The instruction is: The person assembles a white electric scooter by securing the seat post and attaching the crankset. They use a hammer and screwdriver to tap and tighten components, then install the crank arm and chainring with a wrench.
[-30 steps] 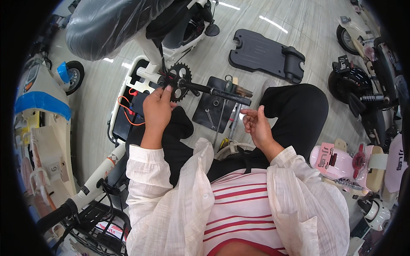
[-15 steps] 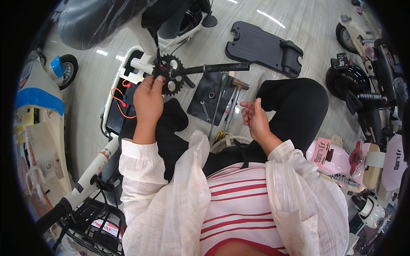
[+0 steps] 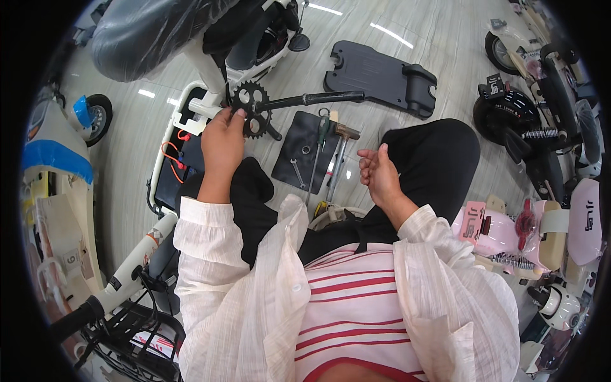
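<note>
My left hand (image 3: 222, 144) is at the inner side of a black toothed chainring (image 3: 264, 119) on a white-framed bike. Its thumb and fingers are pinched together by the chainring's lower left edge; what lies between them is hidden. From the chainring's hub a black crank arm (image 3: 312, 99) points right. My right hand (image 3: 382, 178) hovers over my right knee, palm inward, with fingers loosely curled and apart, holding nothing. Between my legs a dark mat (image 3: 287, 148) bears a wrench (image 3: 297, 172), a green-handled screwdriver (image 3: 323, 127) and a hammer (image 3: 345, 132).
A black plastic cover (image 3: 375, 76) lies on the floor ahead. The bike's open battery bay (image 3: 167, 170) shows orange wires, left of my hand. Its plastic-wrapped seat (image 3: 137, 41) overhangs the upper left. Several other scooters line both sides, including a pink one (image 3: 499, 230).
The whole view has shifted slightly. My left hand stays at the chainring with its fingers closed, and my right hand keeps nearly the same pose.
</note>
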A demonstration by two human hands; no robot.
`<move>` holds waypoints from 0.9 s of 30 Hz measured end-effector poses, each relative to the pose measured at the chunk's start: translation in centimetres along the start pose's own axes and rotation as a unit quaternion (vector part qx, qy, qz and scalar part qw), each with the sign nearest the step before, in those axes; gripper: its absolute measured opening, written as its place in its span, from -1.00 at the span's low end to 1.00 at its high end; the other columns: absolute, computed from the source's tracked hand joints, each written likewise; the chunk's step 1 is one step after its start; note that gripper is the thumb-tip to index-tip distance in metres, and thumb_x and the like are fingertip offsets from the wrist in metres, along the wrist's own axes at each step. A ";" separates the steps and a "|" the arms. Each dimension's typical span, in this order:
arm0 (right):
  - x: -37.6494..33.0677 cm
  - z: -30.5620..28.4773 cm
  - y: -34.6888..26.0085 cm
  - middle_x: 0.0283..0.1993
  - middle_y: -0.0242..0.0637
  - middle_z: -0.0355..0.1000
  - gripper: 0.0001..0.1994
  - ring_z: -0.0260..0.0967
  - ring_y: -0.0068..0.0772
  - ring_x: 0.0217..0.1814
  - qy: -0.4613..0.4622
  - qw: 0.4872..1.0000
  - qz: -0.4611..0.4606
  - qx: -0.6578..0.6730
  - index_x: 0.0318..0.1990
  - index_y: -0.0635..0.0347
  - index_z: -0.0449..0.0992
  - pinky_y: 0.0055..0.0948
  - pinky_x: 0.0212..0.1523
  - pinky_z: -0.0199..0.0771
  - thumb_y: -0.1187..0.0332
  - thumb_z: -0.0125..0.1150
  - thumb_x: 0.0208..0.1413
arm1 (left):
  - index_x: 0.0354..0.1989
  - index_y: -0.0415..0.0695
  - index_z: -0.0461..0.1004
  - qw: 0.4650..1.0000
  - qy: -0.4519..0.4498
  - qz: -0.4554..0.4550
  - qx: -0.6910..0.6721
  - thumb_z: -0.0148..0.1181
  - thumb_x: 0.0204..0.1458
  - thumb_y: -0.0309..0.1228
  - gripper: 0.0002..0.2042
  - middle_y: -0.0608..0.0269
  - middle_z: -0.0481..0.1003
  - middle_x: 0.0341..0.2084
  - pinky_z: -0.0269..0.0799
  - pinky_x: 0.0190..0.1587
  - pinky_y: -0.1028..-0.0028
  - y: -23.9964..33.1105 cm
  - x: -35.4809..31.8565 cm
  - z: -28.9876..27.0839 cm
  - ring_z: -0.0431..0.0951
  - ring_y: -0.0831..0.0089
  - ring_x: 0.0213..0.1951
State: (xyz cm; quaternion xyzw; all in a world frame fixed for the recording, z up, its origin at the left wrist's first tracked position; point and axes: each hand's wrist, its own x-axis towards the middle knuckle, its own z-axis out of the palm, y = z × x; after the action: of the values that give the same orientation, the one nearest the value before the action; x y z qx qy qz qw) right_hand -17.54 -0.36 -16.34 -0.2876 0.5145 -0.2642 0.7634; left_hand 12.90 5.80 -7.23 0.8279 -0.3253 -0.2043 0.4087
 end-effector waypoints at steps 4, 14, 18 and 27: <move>1.9 1.7 -0.2 -0.42 -0.44 0.26 -0.42 0.11 -0.62 -0.54 0.047 0.999 0.013 0.016 -0.13 0.23 0.41 -0.58 -0.54 0.15 -0.14 -0.38 0.36 | -0.13 -0.28 0.54 0.999 0.004 0.040 0.016 0.12 0.15 -0.26 -0.69 0.20 0.58 -0.53 0.39 -0.40 0.50 -0.5 1.7 -0.3 0.55 0.50 -0.52; 14.1 -2.4 13.3 -0.02 0.02 0.43 -0.28 0.36 -0.04 -0.05 -0.094 0.854 0.097 -0.502 -0.03 0.28 0.51 -0.22 -0.08 0.32 -0.27 -0.32 0.25 | -0.16 -0.23 0.54 0.995 -0.023 -0.063 -0.077 0.10 0.21 -0.27 -0.74 0.34 0.58 -0.38 0.35 -0.39 0.64 1.0 1.7 -1.7 0.49 0.67 -0.42; 14.5 -3.9 18.8 0.11 0.26 0.37 -0.18 0.20 0.20 0.29 -0.144 0.819 0.123 -0.541 0.04 0.38 0.48 -0.16 0.27 0.16 -0.31 -0.35 0.22 | -0.18 -0.33 0.51 0.997 -0.017 -0.049 -0.060 0.13 0.19 -0.31 -0.73 0.25 0.59 -0.45 0.34 -0.43 0.63 1.2 1.1 -2.6 0.51 0.65 -0.44; 14.4 -3.5 19.3 0.13 0.24 0.36 -0.31 0.21 0.29 0.25 -0.013 0.831 0.141 -0.538 -0.05 0.29 0.55 -0.07 0.22 0.25 -0.23 -0.23 0.22 | -0.08 -0.35 0.50 0.993 0.024 -0.108 -0.034 0.17 0.19 -0.27 -0.66 0.29 0.59 -0.35 0.37 -0.41 0.66 1.6 -2.4 -2.5 0.49 0.68 -0.40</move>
State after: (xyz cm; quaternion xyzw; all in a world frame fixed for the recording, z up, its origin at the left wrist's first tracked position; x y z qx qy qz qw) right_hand -13.98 2.39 -40.27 -0.5805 0.6004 0.1684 0.5237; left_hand 12.11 8.16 -4.32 0.8485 -0.2165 -0.2380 0.4201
